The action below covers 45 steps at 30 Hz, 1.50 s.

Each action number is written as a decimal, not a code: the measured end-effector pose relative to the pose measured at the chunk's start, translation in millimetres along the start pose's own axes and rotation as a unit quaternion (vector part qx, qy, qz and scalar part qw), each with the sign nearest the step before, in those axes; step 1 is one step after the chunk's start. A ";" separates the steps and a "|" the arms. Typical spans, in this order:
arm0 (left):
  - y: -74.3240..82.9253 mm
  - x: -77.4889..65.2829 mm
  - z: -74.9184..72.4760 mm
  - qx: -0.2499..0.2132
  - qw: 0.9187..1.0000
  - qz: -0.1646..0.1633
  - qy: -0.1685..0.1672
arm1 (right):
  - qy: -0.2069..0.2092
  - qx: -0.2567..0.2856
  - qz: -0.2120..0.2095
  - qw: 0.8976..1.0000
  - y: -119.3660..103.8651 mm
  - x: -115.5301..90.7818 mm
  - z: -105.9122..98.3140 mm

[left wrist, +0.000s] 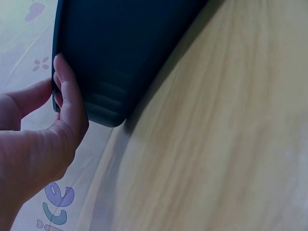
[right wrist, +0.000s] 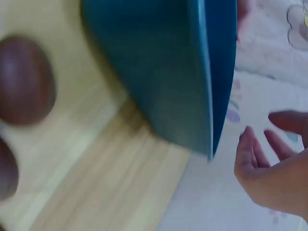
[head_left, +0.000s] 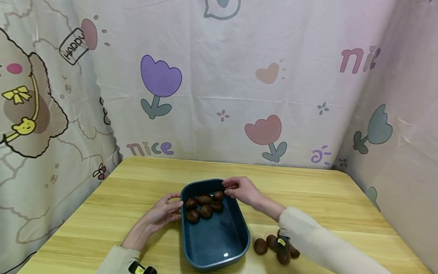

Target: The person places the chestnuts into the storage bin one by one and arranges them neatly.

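Note:
A dark blue rectangular box stands on the table with several brown chestnuts grouped at its far end. At its left side, my left hand holds the wall, fingers along the outside and thumb at the rim, as the left wrist view also shows. My right hand is over the far right corner of the box, close to the rim. In the right wrist view this hand has loosely bent fingers, thumb apart from them, and nothing between them.
More chestnuts lie on the wooden table to the right of the box, partly hidden under the right sleeve. A patterned cloth hangs behind the table and at both sides.

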State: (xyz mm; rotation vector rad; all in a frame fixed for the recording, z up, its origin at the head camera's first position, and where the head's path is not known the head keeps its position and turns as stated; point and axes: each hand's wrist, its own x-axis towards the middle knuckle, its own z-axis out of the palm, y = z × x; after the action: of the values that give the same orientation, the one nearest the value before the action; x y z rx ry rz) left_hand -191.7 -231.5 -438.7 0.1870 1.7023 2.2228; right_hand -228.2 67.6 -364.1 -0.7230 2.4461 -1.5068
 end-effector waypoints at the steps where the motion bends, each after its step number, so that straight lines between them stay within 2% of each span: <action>1: 0.1 -0.2 -0.1 0.000 1.000 0.000 0.000 | -0.008 -0.010 -0.007 1.000 2.5 -2.2 -5.5; 6: 0.2 -0.7 -0.9 -0.001 1.000 -0.001 -0.002 | -0.038 -0.051 -0.019 0.998 13.8 -19.4 -32.4; 14: -0.2 -1.8 -2.0 0.001 1.000 -0.001 0.001 | -0.030 -0.051 0.008 0.998 34.9 -51.3 -66.5; 18: -0.5 -2.1 -0.9 0.005 1.000 -0.001 0.000 | -0.017 -0.042 0.038 0.998 53.0 -68.9 -76.6; 22: -1.0 -1.0 1.0 0.009 1.000 -0.001 0.000 | -0.017 -0.036 0.060 0.997 72.8 -88.2 -84.1; 29: -2.3 1.6 3.1 0.010 1.000 -0.003 0.003 | 0.000 -0.060 0.079 0.995 97.3 -116.1 -97.4; 36: -2.1 3.2 2.9 0.007 1.000 -0.001 0.009 | 0.009 -0.055 0.096 0.994 106.4 -131.1 -106.3; 42: -0.8 2.4 1.7 0.005 1.000 0.001 0.006 | -0.009 -0.026 0.106 0.994 111.9 -138.5 -103.3; 45: -0.9 2.0 1.1 0.007 1.000 0.000 0.007 | -0.007 -0.034 0.115 0.993 112.6 -139.9 -99.6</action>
State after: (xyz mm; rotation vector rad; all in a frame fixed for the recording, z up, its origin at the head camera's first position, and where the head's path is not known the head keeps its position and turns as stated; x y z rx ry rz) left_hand -193.1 -229.6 -439.4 0.1763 1.7253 2.2183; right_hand -181.1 256.4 -429.8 -0.4427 2.4803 -1.3339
